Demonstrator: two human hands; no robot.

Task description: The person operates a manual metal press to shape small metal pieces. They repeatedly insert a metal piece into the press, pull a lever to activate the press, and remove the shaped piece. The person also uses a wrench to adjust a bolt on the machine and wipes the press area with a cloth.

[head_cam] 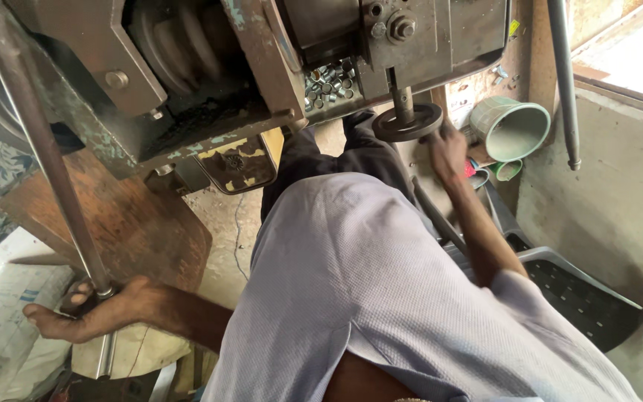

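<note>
The left hand [94, 309] is closed around the lower end of a long metal lever [46, 160]. The right hand [448, 152] grips the rim of a small round handwheel [408, 123], just under the machine [262, 67]; a green cup [511, 128] lies beside it.

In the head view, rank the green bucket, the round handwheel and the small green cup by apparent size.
1. green bucket, largest.
2. round handwheel, somewhat smaller, though seen edge-on, so this is uncertain.
3. small green cup, clearly smallest.
</note>
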